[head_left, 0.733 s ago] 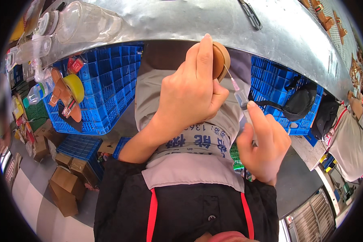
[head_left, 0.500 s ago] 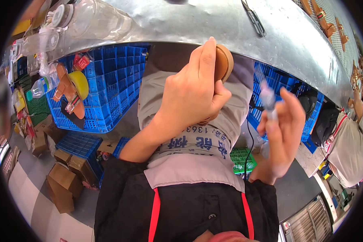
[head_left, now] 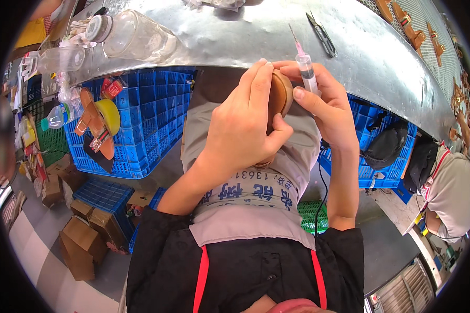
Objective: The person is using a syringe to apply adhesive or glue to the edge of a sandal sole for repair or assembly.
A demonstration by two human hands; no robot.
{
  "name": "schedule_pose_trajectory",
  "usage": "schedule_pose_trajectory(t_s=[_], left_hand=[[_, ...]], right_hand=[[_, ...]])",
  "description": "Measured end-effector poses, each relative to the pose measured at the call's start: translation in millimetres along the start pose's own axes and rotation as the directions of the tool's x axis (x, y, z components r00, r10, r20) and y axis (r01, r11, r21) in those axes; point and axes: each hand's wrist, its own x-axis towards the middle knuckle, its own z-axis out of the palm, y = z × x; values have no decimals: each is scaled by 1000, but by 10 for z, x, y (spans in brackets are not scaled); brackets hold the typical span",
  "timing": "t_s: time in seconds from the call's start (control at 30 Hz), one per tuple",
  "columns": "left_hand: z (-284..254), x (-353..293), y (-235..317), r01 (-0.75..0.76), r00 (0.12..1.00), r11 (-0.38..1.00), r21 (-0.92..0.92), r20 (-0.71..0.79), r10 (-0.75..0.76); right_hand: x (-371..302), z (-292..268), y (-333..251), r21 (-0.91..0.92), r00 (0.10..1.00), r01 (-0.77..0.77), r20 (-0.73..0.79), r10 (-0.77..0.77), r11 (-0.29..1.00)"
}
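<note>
My left hand (head_left: 243,115) is wrapped round a brown sandal (head_left: 281,94) above my lap, its fingers pressed along one side. Only the rounded end and the rim of the sole show plainly; the palm and fingers hide much of the rest. In my right hand (head_left: 326,99) is a clear syringe (head_left: 306,72) with a pink hub, held between thumb and fingers. Its thin needle points up and away from the sandal, over the bench edge. My right fingertips reach the far side of the sandal; whether they press on it I cannot tell.
Ahead runs a metal workbench (head_left: 235,39) with black snips (head_left: 322,36) and a large clear jar (head_left: 136,36). At left a blue crate (head_left: 141,112) carries another brown sandal (head_left: 95,122) and yellow tape (head_left: 109,116). A second blue crate (head_left: 373,175) with a black cap stands right.
My right hand has come up and inward with the syringe, from out at the right to beside the sandal. My left hand keeps its hold. The view has shifted slightly.
</note>
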Motion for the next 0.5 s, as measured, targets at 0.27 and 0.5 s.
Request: schedule_pose_trajectory(t_s=[0.27,0.5], left_hand=[[-121,135,-60,-7,994,989,-147,107,23],[-159,177,-134,46,983,965,-258,183,2]], right_hand=[[-3,9,52,-48,996,59,-67,-63,997],[-54,0,72,-102,991,98,-85,-107,990]])
